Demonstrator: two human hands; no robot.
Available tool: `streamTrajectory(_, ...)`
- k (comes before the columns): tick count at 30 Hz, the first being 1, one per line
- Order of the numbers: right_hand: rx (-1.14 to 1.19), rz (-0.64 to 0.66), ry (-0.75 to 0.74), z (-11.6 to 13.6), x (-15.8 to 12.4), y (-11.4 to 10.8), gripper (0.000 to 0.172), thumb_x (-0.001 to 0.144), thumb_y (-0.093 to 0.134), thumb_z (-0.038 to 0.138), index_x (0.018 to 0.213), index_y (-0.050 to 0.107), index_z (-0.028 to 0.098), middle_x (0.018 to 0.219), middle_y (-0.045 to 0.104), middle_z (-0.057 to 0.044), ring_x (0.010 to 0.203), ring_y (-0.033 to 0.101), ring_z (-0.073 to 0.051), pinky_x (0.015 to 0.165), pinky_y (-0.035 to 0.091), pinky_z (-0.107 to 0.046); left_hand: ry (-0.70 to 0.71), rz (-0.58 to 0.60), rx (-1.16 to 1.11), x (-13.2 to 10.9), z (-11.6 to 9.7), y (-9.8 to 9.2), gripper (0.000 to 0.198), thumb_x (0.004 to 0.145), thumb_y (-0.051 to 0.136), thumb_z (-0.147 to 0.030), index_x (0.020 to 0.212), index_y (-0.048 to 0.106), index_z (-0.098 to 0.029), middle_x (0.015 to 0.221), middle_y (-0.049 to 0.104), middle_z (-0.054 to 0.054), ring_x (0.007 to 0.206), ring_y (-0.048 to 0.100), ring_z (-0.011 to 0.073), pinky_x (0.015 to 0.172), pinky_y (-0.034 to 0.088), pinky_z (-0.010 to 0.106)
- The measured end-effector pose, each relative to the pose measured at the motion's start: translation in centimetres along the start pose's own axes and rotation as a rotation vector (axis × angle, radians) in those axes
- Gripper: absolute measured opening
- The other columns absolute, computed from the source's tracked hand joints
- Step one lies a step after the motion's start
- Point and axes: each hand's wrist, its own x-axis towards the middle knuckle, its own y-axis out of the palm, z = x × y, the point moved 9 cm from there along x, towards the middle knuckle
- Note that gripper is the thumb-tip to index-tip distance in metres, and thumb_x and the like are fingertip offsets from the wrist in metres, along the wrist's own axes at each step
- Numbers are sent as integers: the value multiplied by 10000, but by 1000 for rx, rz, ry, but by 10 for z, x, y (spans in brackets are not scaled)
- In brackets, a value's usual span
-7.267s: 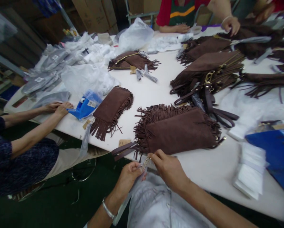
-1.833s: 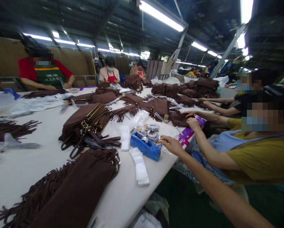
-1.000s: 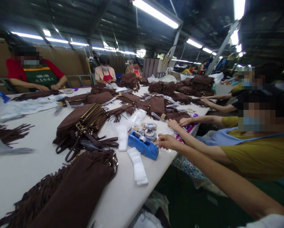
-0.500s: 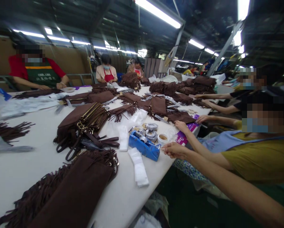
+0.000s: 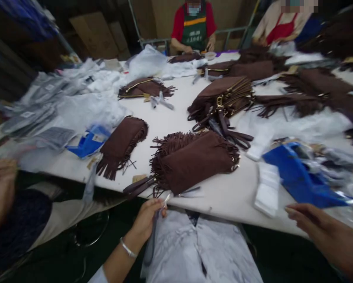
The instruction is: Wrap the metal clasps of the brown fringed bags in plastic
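My left hand (image 5: 148,216), with a bracelet at the wrist, is closed at the table's front edge. It pinches the top of a long dark strap in clear plastic (image 5: 151,243), which hangs down below the table. My right hand (image 5: 326,236) is at the right, its fingers drawn together and somewhat blurred; whatever they may hold is too small to make out. Beside it sits a blue tape dispenser (image 5: 300,177) and a folded white stack (image 5: 267,188). Just beyond my left hand lies a brown fringed bag (image 5: 197,161).
Another brown fringed bag (image 5: 123,139) and a second blue dispenser (image 5: 89,140) are left of centre. Stacked brown bags (image 5: 220,96) stand farther back. Plastic-packed goods (image 5: 43,94) cover the far left. A neighbour's hand (image 5: 1,184) shows at left; a co-worker (image 5: 194,31) sits opposite.
The view has swung left and down, bringing my left hand and the plastic-wrapped strap into sight. My right hand has come away from the end of the tape dispenser towards me.
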Motion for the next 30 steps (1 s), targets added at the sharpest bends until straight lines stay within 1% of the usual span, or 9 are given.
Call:
streamTrajectory(2, -3, 262, 46, 13, -8, 78, 232, 693, 698, 457, 864, 694, 301, 691, 648, -69, 568, 576, -187, 539, 423, -332, -13, 56, -225, 0, 6, 1, 133, 668, 699, -234, 708, 656, -115, 622, 625, 21, 522, 555, 109, 554, 445, 236)
streamTrajectory(4, 136, 492, 61, 44, -28, 157, 252, 766, 620, 474, 884, 660, 255, 655, 617, -30, 554, 529, -164, 527, 412, -301, -27, 63, -292, 0, 9, 5, 127, 662, 696, -223, 714, 654, -115, 620, 622, 17, 512, 546, 106, 547, 427, 234)
streamTrajectory(6, 303, 653, 38, 82, -46, 225, 245, 791, 596, 433, 893, 629, 213, 700, 617, -8, 567, 508, -132, 540, 410, -264, -32, 71, -312, 1, 10, 8, 120, 665, 690, -216, 715, 647, -115, 621, 622, 16, 501, 537, 103, 546, 416, 235)
streamTrajectory(8, 396, 767, 7, 111, -58, 278, 216, 806, 581, 383, 901, 615, 193, 706, 611, 8, 557, 492, -108, 537, 400, -236, -24, 78, -323, 1, 11, 10, 124, 673, 688, -221, 722, 641, -118, 628, 627, 18, 497, 530, 100, 543, 402, 233)
streamTrajectory(11, 399, 850, -56, 130, -68, 325, 141, 821, 558, 299, 876, 621, 186, 680, 618, 18, 541, 474, -95, 531, 388, -213, 10, 65, -309, 3, 12, 8, 145, 692, 690, -246, 747, 641, -122, 622, 637, 25, 522, 547, 116, 551, 393, 234)
streamTrajectory(14, 320, 854, -93, 128, -68, 345, 120, 822, 543, 247, 869, 640, 194, 646, 631, 20, 541, 483, -103, 533, 385, -209, 59, 40, -276, 3, 10, 5, 138, 711, 673, -253, 751, 640, -125, 579, 629, 21, 545, 566, 139, 578, 405, 247)
streamTrajectory(21, 262, 822, -9, 113, -64, 362, 125, 809, 535, 245, 868, 637, 203, 582, 624, 29, 508, 483, -113, 502, 369, -202, 95, 55, -329, 0, 5, 5, 78, 719, 573, -180, 739, 632, -133, 576, 629, 20, 594, 593, 168, 639, 445, 278)
streamTrajectory(26, 188, 816, -21, 116, -64, 364, 134, 824, 515, 264, 856, 631, 205, 568, 621, 30, 500, 502, -121, 513, 370, -210, 85, 58, -333, -1, 9, 2, 130, 737, 516, -163, 786, 635, -139, 602, 649, 29, 636, 617, 186, 673, 457, 296)
streamTrajectory(30, -25, 765, -153, 129, -62, 354, 116, 821, 515, 222, 853, 626, 222, 600, 639, 35, 558, 565, -131, 563, 365, -213, 59, 99, -341, -3, 12, 3, 150, 738, 566, -167, 861, 644, -132, 713, 695, 57, 692, 632, 185, 708, 454, 289)
